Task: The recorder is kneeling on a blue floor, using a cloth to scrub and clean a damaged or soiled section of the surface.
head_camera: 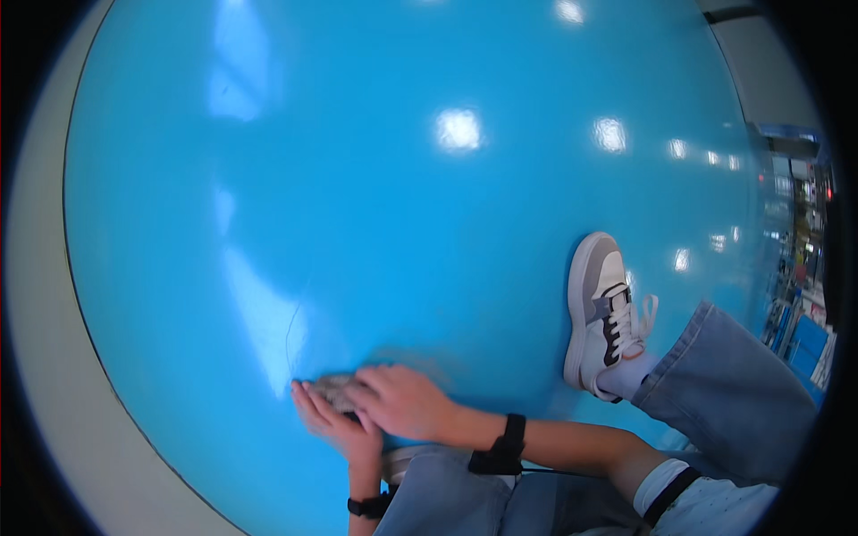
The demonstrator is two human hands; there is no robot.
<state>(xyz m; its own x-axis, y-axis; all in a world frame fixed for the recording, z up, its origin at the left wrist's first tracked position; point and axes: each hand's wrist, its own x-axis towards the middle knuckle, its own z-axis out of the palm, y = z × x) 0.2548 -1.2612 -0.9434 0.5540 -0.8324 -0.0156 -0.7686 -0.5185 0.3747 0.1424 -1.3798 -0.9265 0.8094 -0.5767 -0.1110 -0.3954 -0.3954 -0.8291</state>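
Observation:
Low over the blue floor (402,268), both of my hands meet around a small grey-brown object (335,390) with a mottled surface. It is blurred and partly covered, so I cannot tell exactly what it is. My left hand (338,429) cups it from the left side and below, fingers stretched along its edge. From the right, my right hand (405,402) lies over its other end with bent fingers. A dark patch (352,416) shows between the hands, below the object.
A grey-and-white laced sneaker (598,315) stands on the floor to the right. Another shoe (399,462) shows partly beside my jeans knee (442,492). A pale wall or border (40,268) curves along the left. Blurred equipment (801,321) is at the far right.

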